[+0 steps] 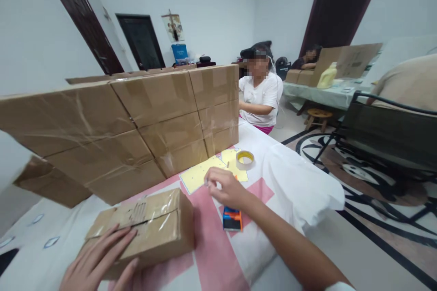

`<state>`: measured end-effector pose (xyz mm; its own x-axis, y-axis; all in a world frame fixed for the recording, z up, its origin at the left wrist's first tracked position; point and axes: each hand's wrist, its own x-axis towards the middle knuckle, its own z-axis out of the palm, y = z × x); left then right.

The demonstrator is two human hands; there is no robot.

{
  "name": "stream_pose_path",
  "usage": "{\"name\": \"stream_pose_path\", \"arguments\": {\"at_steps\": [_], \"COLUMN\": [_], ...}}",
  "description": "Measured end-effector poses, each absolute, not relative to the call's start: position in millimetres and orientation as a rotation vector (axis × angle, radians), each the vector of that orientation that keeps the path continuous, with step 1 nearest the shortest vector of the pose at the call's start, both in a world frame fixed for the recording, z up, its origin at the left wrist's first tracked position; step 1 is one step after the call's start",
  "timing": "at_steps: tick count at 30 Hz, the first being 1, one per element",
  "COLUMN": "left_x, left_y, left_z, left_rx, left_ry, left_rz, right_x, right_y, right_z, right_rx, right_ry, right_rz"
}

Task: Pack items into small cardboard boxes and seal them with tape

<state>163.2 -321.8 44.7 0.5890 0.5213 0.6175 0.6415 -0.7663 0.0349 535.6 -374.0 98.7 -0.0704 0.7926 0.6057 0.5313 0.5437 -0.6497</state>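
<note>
A small cardboard box lies on the cloth-covered table, with shiny clear tape on its top and a dark seam along it. My left hand rests flat on its near left side, fingers stretched out. Over the table to the right of the box, my right hand is closed in a pinch. A tiny pale bit shows at its fingertips, too small to name. Partly hidden below that hand is a blue and orange tape dispenser. Beyond it lies a roll of tape with a yellow core.
Stacked cardboard boxes form a wall along the table's far side. A co-worker in a white shirt sits behind it. At right are a folding chair, a wooden stool and another table bearing a yellowish jug.
</note>
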Motion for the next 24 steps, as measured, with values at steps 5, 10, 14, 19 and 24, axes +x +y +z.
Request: {"name": "stream_pose_path", "arguments": {"at_steps": [5, 10, 14, 19, 24], "left_x": [167.2, 166.0, 166.4, 167.8, 165.0], "left_y": [-326.1, -325.9, -326.5, -327.6, -324.7], "left_z": [51.0, 52.2, 51.3, 50.9, 51.9], "left_rx": [-2.616, -2.680, -2.668, -2.641, -2.668], "left_ry": [-0.954, -1.026, -1.027, -0.994, -0.971], "left_rz": [-0.962, -0.960, -0.969, -0.989, -0.975], "right_x": [488.2, 466.8, 462.4, 467.7, 470.9], "right_y": [-387.4, -386.4, -390.4, -393.7, -392.9], "right_z": [106.2, 97.5, 75.8, 54.7, 52.4], "right_rx": [-0.968, -0.863, -0.924, -0.992, -0.982], "right_ry": [-1.625, -1.366, -1.274, -1.296, -1.371], "right_rz": [0.494, 0.829, 0.837, 0.827, 0.764]}}
